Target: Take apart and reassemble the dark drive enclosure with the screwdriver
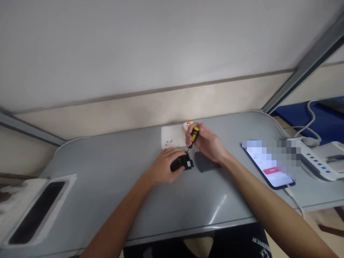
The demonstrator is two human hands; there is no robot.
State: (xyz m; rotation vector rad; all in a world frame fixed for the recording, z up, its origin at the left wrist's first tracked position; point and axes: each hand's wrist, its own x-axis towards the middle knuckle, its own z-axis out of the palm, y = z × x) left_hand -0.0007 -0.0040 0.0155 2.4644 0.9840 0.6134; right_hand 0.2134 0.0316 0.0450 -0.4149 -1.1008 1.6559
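Observation:
My left hand (167, 165) is closed around a small black device (177, 165) with a white label, held down on the grey table. A black and yellow screwdriver (194, 134) is gripped in my right hand (205, 141). Its shaft slants down to the upper edge of the device, beside my left fingertips; the exact contact of the tip is too small to tell. Under my right wrist lies a dark grey flat rectangular piece (205, 163). Several tiny dark screw-like bits (169, 142) rest on a white paper (172, 133) just beyond my left hand.
An orange and white figure (187, 125) sits on the paper's far corner. To the right are a lit phone (268, 168) on a cable and a white power strip (317, 161). A dark phone-shaped slab (37, 213) lies on white sheets at the left. A wall (150, 102) borders the table's back.

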